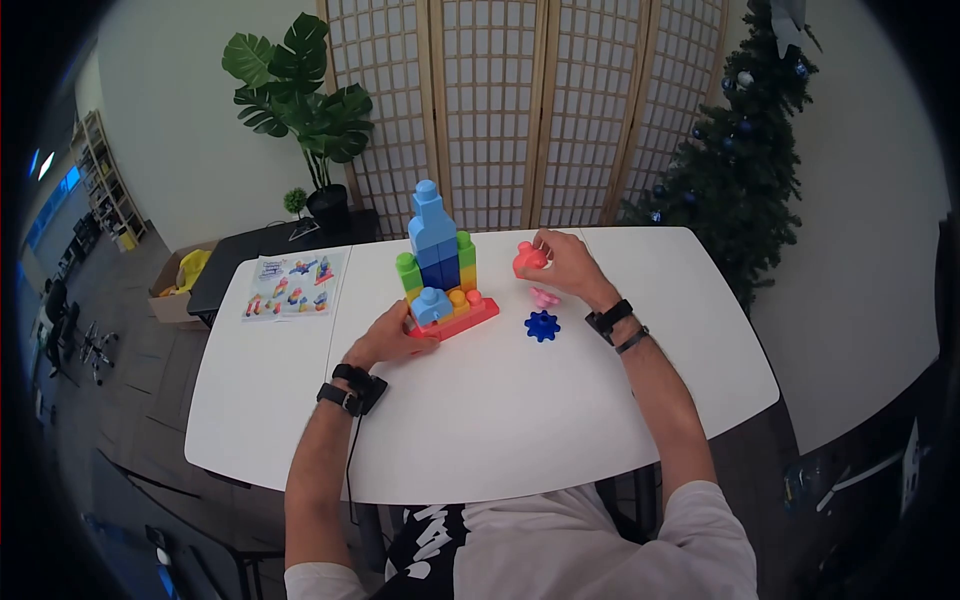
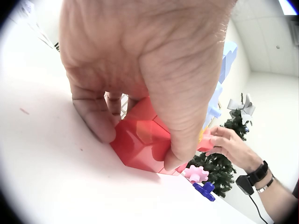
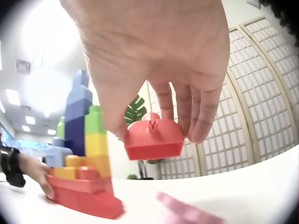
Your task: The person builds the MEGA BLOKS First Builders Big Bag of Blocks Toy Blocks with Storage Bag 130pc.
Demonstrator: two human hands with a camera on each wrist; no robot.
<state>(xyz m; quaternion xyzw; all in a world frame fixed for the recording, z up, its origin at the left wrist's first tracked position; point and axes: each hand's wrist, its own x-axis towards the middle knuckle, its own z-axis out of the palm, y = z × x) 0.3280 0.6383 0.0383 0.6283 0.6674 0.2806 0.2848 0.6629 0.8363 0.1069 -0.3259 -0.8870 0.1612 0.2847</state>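
My left hand grips one end of a long red base block, thumb and fingers on either side of it. On that base stands a tower of toy building blocks, with light blue blocks at the top, dark blue blocks below and green blocks at the sides. Raised over the table to the tower's right, my right hand pinches a red rounded block between thumb and fingers. Its hollow underside faces down in the right wrist view. Below lie a pink gear and a dark blue gear.
A printed picture sheet lies on the left of the white table. Behind the table stand a folding screen and a potted plant. A decorated Christmas tree rises at the back right.
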